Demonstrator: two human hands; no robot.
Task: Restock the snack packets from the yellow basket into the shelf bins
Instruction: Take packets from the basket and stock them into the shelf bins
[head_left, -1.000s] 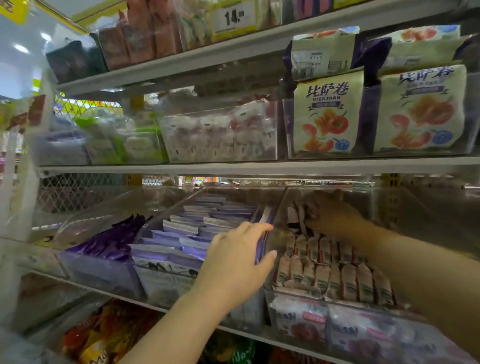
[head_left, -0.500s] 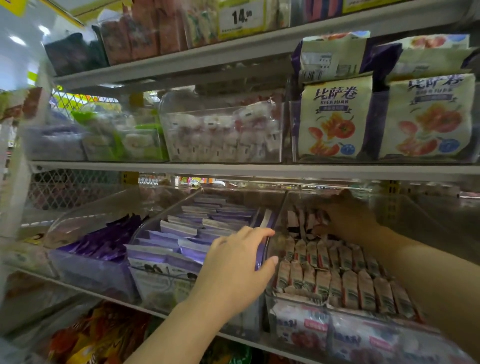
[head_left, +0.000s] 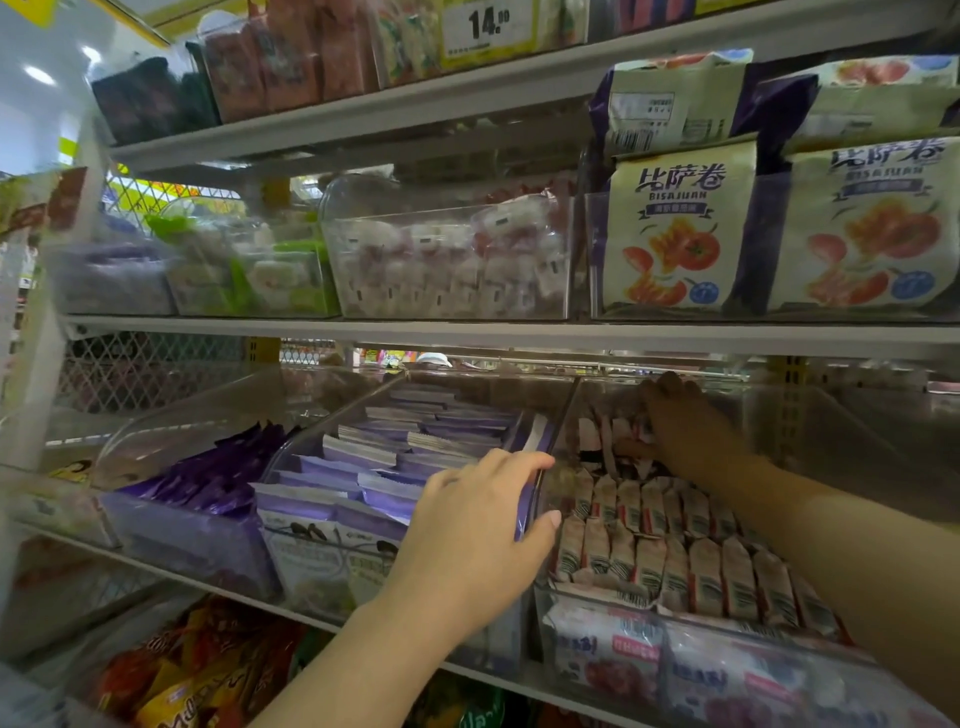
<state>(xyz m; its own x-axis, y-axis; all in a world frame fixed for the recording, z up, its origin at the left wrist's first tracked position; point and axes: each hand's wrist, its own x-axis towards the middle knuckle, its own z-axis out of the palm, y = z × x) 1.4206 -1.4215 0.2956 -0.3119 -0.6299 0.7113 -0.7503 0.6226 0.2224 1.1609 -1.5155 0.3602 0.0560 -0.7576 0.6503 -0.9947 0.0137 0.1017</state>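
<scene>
My left hand (head_left: 467, 545) grips the clear side wall (head_left: 531, 501) between two bins on the middle shelf, fingers over the top and thumb on the right side. My right hand (head_left: 685, 426) reaches deep into the right bin (head_left: 597, 597) and curls its fingers round upright red-and-white snack packets (head_left: 608, 431) at the back. Rows of the same packets (head_left: 675, 566) fill the front of that bin. The yellow basket is out of view.
The bin to the left holds pale purple packets (head_left: 363, 467); further left is one with dark purple packets (head_left: 208, 478). The shelf above (head_left: 467, 332) carries clear bins and large pizza-roll bags (head_left: 675, 234). Orange snack bags (head_left: 197, 670) lie on the shelf below.
My right hand has shifted slightly to the right at the back of the bin. My left hand keeps its hold on the bin wall.
</scene>
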